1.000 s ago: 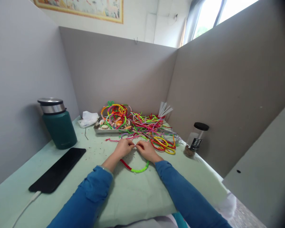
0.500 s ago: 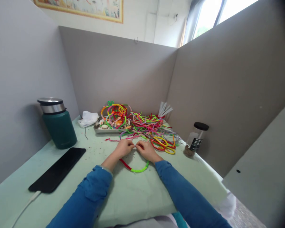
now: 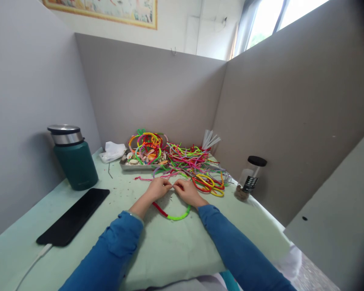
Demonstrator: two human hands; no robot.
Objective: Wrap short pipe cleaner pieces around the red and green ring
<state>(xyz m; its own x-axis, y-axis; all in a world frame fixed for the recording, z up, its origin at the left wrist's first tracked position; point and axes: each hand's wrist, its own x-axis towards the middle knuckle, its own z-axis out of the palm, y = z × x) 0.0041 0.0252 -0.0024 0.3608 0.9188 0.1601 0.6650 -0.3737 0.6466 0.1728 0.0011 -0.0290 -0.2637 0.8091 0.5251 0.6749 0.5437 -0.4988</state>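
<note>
A curved red and green pipe-cleaner hoop [image 3: 178, 218] hangs in a loop below my hands, close to the table top. My left hand [image 3: 159, 189] pinches one end of it, and my right hand [image 3: 187, 191] pinches the other. The fingertips of both hands nearly meet, and the ends between them are mostly hidden. Just beyond my right hand lie scissors with red and yellow handles [image 3: 208, 182], or loops that look like them. Behind these is a heap of colourful pipe cleaners [image 3: 189, 157].
A metal tray [image 3: 142, 167] of shells and wound hoops stands at the back. A green bottle [image 3: 75, 161] and black phone [image 3: 74, 218] with a cable are on the left. A clear jar with a black lid [image 3: 250, 178] stands right. Grey partitions [image 3: 151, 85] enclose the table.
</note>
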